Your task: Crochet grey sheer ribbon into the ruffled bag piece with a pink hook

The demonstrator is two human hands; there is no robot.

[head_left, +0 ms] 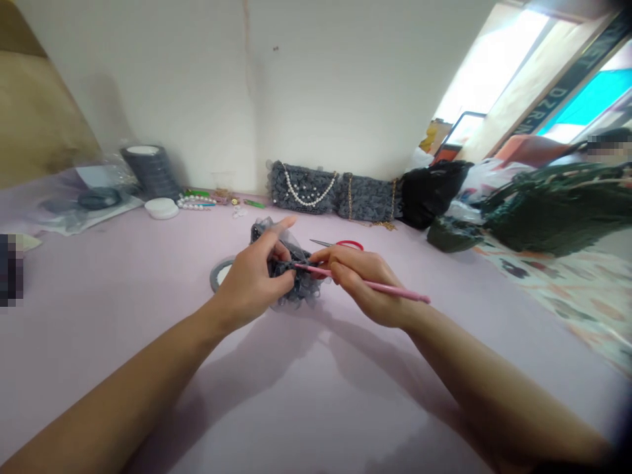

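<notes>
My left hand (257, 276) pinches a grey crocheted ribbon piece (303, 293) with a ruffled surface, its index finger raised. In my right hand (363, 280) is a pink crochet hook (395, 289), held like a pen. The hook's tip reaches into the grey work beside my left fingers; the exact stitch is too small to make out. Behind my left hand lies a spool of grey ribbon (215, 275), partly covered. Scissors with red handles (350, 244) rest on the table just beyond my right hand.
Two grey ruffled bags, one with a pearl strap (306, 187) and one with a gold chain (368, 197), lean on the wall. Stacked dark ribbon spools (151, 172) stand at back left, near a white disc (161, 209) and pearls (195, 201). A black plastic bag (434, 191) sits right.
</notes>
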